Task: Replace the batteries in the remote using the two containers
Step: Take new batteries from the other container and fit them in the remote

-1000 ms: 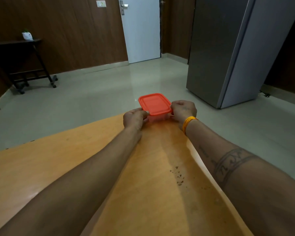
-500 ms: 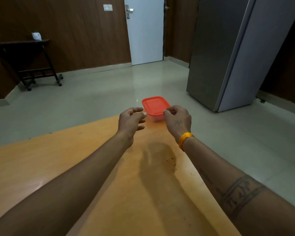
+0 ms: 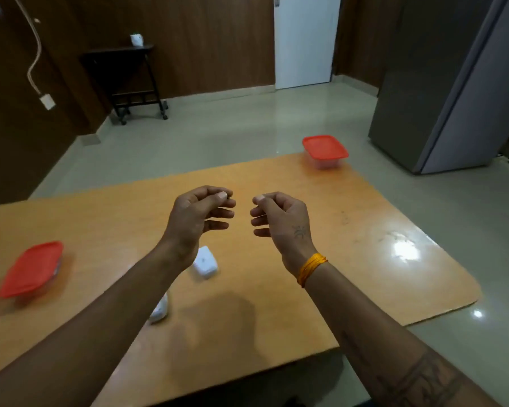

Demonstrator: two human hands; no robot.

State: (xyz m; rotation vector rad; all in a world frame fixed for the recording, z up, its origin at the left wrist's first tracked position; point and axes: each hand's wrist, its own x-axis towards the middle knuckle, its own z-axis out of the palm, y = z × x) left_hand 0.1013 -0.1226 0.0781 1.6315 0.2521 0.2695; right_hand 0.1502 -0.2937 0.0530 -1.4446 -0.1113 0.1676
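Both hands empty, fingers loosely curled & apart: left hand [image 3: 199, 214], right hand [image 3: 279, 217], hovering mid-air over the orange laminate surface [image 3: 276, 304]. White plastic remote [image 3: 204, 262] lay below left wrist, partly hidden; blurred. Next step, prob.: lower to remote, pin body w/ one hand, slide cover w/ other. Versus 1 s earlier: hands had let go of far orange-lidded clear container [image 3: 325, 151], pulled back; second orange-lidded container [image 3: 31, 270] at left newly in view.
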